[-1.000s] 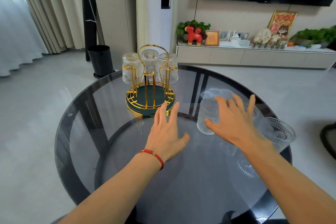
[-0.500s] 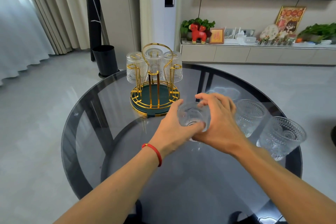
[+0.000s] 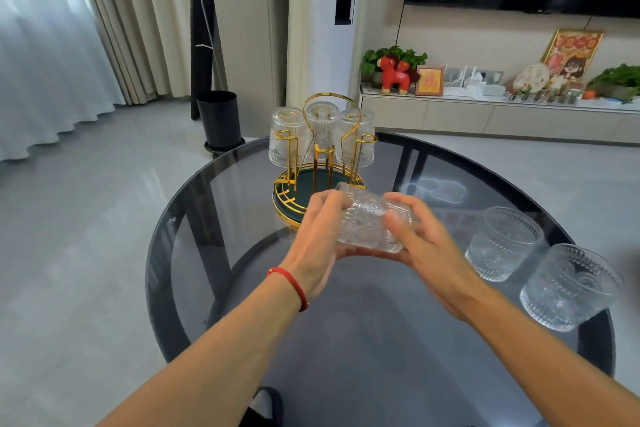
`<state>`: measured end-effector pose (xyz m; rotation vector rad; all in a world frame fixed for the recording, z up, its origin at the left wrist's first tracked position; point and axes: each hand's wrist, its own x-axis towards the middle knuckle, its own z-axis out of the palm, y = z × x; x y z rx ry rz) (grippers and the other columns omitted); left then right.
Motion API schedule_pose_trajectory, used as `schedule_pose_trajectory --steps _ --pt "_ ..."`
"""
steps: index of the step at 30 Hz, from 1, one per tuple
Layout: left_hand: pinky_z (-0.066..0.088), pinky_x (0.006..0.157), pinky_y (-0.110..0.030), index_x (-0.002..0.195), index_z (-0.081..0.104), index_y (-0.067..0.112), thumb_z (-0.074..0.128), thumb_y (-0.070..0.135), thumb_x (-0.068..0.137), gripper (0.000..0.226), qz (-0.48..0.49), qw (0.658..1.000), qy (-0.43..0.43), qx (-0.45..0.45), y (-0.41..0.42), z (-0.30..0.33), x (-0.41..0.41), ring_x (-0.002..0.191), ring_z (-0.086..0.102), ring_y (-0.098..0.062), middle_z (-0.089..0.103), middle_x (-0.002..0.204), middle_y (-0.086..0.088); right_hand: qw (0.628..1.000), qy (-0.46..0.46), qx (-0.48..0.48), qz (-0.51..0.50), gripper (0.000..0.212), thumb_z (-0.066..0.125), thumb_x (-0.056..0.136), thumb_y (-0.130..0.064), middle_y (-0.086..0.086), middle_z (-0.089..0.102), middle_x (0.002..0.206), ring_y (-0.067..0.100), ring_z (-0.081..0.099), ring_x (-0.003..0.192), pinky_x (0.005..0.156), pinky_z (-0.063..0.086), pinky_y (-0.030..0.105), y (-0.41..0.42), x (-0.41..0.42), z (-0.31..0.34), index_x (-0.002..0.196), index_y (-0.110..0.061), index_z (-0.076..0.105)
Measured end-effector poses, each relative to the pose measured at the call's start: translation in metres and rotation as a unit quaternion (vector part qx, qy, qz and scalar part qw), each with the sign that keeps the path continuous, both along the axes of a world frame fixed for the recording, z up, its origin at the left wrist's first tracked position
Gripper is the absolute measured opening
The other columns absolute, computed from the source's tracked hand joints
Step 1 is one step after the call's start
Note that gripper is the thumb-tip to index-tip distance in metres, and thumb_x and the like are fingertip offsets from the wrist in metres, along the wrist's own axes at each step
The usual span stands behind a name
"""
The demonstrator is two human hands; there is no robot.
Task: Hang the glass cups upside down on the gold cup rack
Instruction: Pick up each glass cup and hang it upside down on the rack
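Glass cup in hand [image 3: 372, 222]: one patterned clear tumbler, tipped on its side above the table, just in front of the rack's base and off the tabletop.
Left hand [image 3: 320, 243]: wrapped around the left side and underside of the tilted cup, fingers curled on the glass; a red cord bracelet [image 3: 289, 282] circles the wrist.
Right hand [image 3: 427, 253]: gripping the same cup from the right, fingers over its rim end, thumb blurred.
Gold cup rack [image 3: 322, 180]: one, a wire frame with a looped top handle on a round dark green tray, standing at the far side of the table.
Hung cups [image 3: 322, 128]: three, mouth down on the rack's far pegs, side by side; the near pegs are bare.
Cups on the table: two, upright near the right edge; the nearer-to-rack one [image 3: 504, 243] and the outer one [image 3: 569, 286] stand just beside each other, apart from the hands.
Cup total: six counted.
Table [image 3: 207, 253]: one round dark glass top.
Writing: the gold-framed picture [image 3: 429, 81] on the wall shelf and the larger poster [image 3: 573, 48] carry markings too small to read; the red animal figure [image 3: 394, 74] shows no legible label.
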<state>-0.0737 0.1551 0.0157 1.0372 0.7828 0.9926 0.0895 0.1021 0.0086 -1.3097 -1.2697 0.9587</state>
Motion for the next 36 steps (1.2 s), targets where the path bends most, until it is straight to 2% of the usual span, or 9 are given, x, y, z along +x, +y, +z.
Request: schedule_pose_trajectory --steps 2,5,8,11,15,21,24,29,36 --pt "0.062 0.083 -0.051 0.13 0.055 0.019 0.046 0.042 0.09 0.047 0.009 0.998 0.044 0.037 0.006 0.0 -0.01 0.115 0.065 -0.029 0.062 0.129 -0.012 0.999 0.009 0.032 -0.011 0.042 0.076 0.087 -0.047 0.0 0.077 0.111 0.02 0.075 0.103 0.092 0.06 0.045 0.002 0.0 0.005 0.126 -0.042 0.061" --pt "0.058 0.092 -0.046 0.122 0.059 0.032 0.041 0.047 0.095 0.035 0.055 0.977 0.183 0.095 0.017 -0.008 -0.029 0.11 0.063 -0.019 0.064 0.121 -0.001 0.993 -0.056 0.092 -0.037 0.049 0.083 0.08 -0.037 -0.008 0.074 0.11 0.013 0.073 0.099 0.08 0.058 0.021 0.004 0.001 0.018 0.124 -0.044 0.063" --pt "0.044 0.107 -0.039 0.127 0.064 0.025 0.06 0.028 0.089 0.038 0.047 0.893 0.392 0.217 0.028 -0.025 -0.046 0.124 0.054 -0.019 0.06 0.134 0.0 0.983 -0.094 0.151 -0.045 0.054 0.085 0.082 -0.024 -0.016 0.072 0.111 0.008 0.071 0.102 0.079 0.055 0.015 0.009 -0.004 0.04 0.129 -0.042 0.064" --pt "0.025 0.119 -0.032 0.142 0.053 0.024 0.073 0.021 0.082 0.063 -0.008 0.82 0.487 0.299 0.033 -0.041 -0.05 0.148 0.026 -0.02 0.035 0.159 -0.003 0.971 -0.12 0.2 -0.058 0.059 0.084 0.08 -0.033 -0.019 0.072 0.115 0.005 0.07 0.106 0.082 0.057 0.018 0.025 -0.019 0.07 0.134 -0.043 0.061" --pt "0.014 0.124 -0.038 0.156 0.034 0.028 0.072 0.024 0.087 0.078 -0.042 0.784 0.525 0.328 0.038 -0.05 -0.051 0.156 0.003 -0.02 0.014 0.17 0.0 0.953 -0.185 0.221 -0.09 0.066 0.084 0.079 -0.042 -0.012 0.065 0.129 0.005 0.064 0.113 0.094 0.058 0.033 0.059 -0.047 0.109 0.138 -0.038 0.056" --pt "0.021 0.125 -0.046 0.158 0.029 0.023 0.07 0.018 0.09 0.08 -0.064 0.789 0.507 0.341 0.041 -0.05 -0.053 0.156 0.006 -0.021 0.017 0.169 -0.003 0.933 -0.284 0.198 -0.095 0.075 0.084 0.08 -0.036 -0.004 0.056 0.149 0.012 0.051 0.135 0.11 0.04 0.027 0.107 -0.083 0.136 0.147 -0.021 0.054" --pt "0.022 0.124 -0.048 0.158 0.029 0.025 0.07 0.027 0.09 0.079 -0.072 0.786 0.508 0.346 0.041 -0.053 -0.051 0.156 0.004 -0.021 0.015 0.17 -0.003 0.917 -0.342 0.187 -0.086 0.076 0.082 0.081 -0.036 0.001 0.056 0.151 0.017 0.05 0.139 0.115 0.04 0.034 0.121 -0.095 0.136 0.148 -0.018 0.054" --pt "0.023 0.122 -0.054 0.158 0.029 0.03 0.07 0.042 0.087 0.083 -0.082 0.773 0.52 0.355 0.041 -0.058 -0.047 0.156 0.002 -0.022 0.011 0.171 -0.002 0.885 -0.417 0.187 -0.084 0.072 0.079 0.082 -0.038 0.004 0.061 0.146 0.022 0.05 0.139 0.113 0.038 0.039 0.139 -0.108 0.126 0.147 -0.018 0.055" --pt "0.017 0.124 -0.053 0.159 0.026 0.026 0.067 0.039 0.089 0.082 -0.081 0.753 0.547 0.357 0.043 -0.06 -0.05 0.157 -0.001 -0.023 0.01 0.171 -0.003 0.866 -0.473 0.141 -0.075 0.071 0.077 0.084 -0.04 0.011 0.061 0.142 0.027 0.053 0.133 0.108 0.04 0.038 0.155 -0.116 0.101 0.148 -0.02 0.054"
